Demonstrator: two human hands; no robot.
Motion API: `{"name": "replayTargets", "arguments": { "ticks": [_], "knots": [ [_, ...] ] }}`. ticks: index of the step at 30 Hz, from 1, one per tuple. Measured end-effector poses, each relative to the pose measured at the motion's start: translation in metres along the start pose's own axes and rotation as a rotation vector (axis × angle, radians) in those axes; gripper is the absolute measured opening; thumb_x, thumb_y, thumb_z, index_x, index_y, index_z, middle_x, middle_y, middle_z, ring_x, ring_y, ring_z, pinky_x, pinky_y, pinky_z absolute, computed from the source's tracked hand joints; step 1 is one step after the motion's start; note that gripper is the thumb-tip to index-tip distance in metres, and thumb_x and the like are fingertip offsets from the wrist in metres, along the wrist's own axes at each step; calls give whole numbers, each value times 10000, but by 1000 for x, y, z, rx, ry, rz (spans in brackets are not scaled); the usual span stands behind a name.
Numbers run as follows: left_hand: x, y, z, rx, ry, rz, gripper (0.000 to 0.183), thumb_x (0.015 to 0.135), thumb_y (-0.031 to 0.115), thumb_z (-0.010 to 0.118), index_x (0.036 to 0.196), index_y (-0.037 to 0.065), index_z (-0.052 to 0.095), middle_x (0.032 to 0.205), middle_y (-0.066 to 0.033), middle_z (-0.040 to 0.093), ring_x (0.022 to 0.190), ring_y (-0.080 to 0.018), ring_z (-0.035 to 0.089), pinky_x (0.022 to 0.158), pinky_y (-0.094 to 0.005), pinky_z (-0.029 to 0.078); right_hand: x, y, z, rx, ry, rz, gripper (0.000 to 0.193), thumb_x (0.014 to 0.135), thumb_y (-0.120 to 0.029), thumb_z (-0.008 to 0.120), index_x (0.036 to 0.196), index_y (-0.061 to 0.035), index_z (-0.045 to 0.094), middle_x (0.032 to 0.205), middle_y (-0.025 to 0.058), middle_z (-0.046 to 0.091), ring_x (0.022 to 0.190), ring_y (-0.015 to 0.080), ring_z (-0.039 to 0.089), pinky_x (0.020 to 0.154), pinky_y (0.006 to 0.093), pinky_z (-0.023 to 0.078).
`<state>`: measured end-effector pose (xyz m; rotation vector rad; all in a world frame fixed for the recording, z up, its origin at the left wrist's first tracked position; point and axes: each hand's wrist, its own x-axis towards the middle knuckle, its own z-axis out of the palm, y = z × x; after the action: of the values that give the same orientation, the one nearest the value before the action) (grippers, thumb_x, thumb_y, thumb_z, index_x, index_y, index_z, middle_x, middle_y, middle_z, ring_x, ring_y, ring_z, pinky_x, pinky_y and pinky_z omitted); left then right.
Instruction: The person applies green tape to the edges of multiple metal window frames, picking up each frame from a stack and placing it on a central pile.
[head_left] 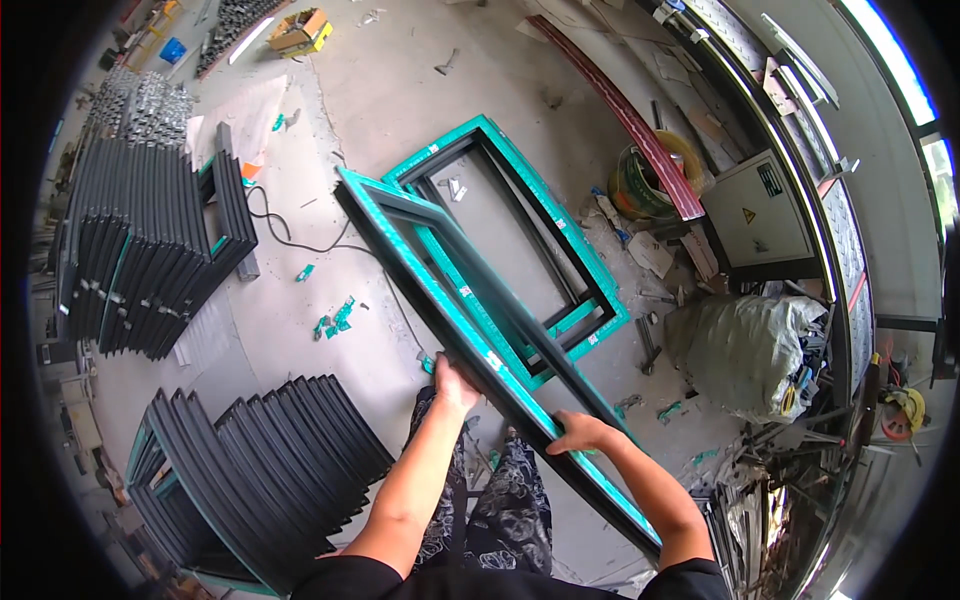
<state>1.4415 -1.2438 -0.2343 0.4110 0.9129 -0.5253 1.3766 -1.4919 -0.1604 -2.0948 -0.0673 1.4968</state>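
Observation:
A long rectangular window frame (420,275), black with teal protective film along its faces, is held tilted in front of my legs. My left hand (455,387) grips its near long bar from below, about midway along. Farther right on that same bar, my right hand (582,432) is closed with its thumb over the film. The fingertips of both hands are partly hidden by the bar. Behind it, another teal-and-black window frame (560,220) lies flat on the floor, partly covered by the held one.
Stacks of black frames stand at the left (160,240) and at the lower left (290,440). A cable (290,243) and torn teal film scraps (335,318) lie on the floor. At right are a hammer (648,345), a bucket (640,185), a red bar (630,115) and a full pale sack (745,350).

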Motion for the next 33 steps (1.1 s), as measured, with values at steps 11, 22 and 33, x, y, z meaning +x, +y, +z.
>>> {"name": "replayTargets", "arguments": {
  "ticks": [11,22,33],
  "knots": [
    [-149,-121,61,-131,-460,-176,569,890,482,380,1036,-23,598,939,-164,633,924,-303,600,892,-434,464,-194,55,73,57,-128,-99,1074,609,-591,753,1330,95,347,1257,314,482,1197,375,478,1013,370,378],
    [-242,-160,63,-181,-360,-184,582,871,581,455,1005,54,663,918,-81,690,787,-215,656,737,-350,534,-331,3,85,556,-247,-66,629,709,-117,779,1239,-13,456,762,47,619,566,136,565,462,281,456],
    [-498,-37,89,-199,-657,112,729,856,691,346,1136,76,621,1010,-91,673,885,-203,651,815,-356,521,-440,-189,78,178,-175,-346,570,638,-150,787,1127,21,548,989,46,611,904,160,547,834,313,462]
  ]
}}
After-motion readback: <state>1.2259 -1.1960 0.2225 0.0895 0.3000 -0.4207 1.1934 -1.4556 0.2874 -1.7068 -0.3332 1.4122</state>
